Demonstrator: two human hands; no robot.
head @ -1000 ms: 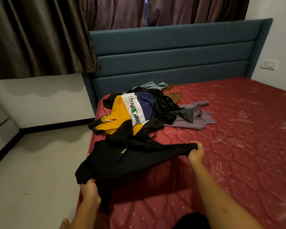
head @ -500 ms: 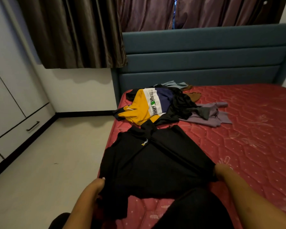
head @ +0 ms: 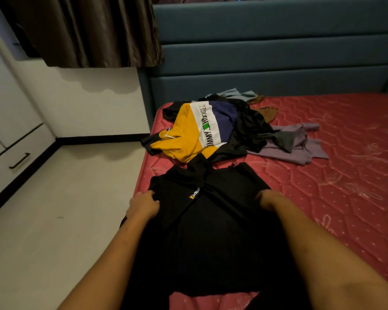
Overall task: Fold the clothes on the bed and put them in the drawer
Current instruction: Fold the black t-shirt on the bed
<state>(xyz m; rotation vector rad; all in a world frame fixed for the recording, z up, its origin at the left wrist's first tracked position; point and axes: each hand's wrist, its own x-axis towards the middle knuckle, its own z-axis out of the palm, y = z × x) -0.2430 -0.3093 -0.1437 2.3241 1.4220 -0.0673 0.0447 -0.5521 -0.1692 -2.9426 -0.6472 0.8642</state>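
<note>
The black shirt [head: 211, 209] lies spread along the left edge of the bed [head: 336, 180], collar pointing at the headboard, hem toward the person; its collar end touches the pile of clothes [head: 211, 133] heaped near the bed's far left corner.

The left hand [head: 143, 205] grips the shirt's left shoulder with curled fingers; the right hand [head: 268, 199] is bunched into the cloth at the right shoulder (its fingertips are buried in the fabric, so the exact pinch cannot be seen, though it looks clamped too).

The shirt looks light, thin and entirely limp; it should sag and crease wherever it is unsupported, and drag a little on the quilted mattress rather than slide. Shoulder seams and hem corners seem the best places to hold it, since pulling them apart keeps the cloth taut and flat for a fold; a one-handed grab mid-body would likely bunch it. Nothing about it seems fragile.

The drawer [head: 18, 157] sits low in the white cupboard across the floor on the left, closed.
</note>
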